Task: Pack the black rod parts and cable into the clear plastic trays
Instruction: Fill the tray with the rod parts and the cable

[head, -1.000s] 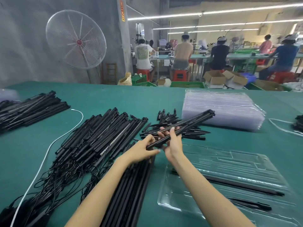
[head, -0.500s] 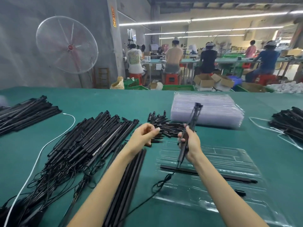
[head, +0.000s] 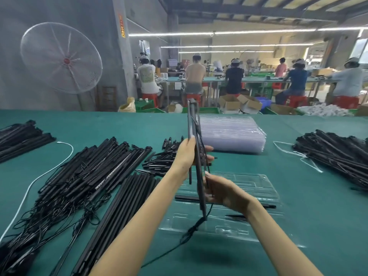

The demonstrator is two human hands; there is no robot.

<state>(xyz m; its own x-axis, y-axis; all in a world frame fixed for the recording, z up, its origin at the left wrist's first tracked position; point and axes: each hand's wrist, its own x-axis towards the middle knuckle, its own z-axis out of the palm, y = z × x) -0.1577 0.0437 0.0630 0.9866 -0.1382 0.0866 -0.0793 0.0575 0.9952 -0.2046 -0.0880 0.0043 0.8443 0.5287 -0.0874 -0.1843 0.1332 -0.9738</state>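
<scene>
We grip upright rods [head: 194, 136] in both hands, left [head: 186, 156], right [head: 223, 191], above the tray [head: 258, 188]; rod piles [head: 89, 170] left, stacked trays [head: 233, 134] beyond.

One second ago both hands held the black rod [head: 196, 156] almost flat, low over the green table, its far end toward the stack of trays. Now the rod stands nearly upright above the clear tray [head: 258, 188]. The left hand [head: 186, 156] had let go half a second ago; now it grips the rod in the middle again. The right hand [head: 221, 191] has slid down to the lower part, and the cable [head: 191, 232] now hangs from the bottom end.
</scene>
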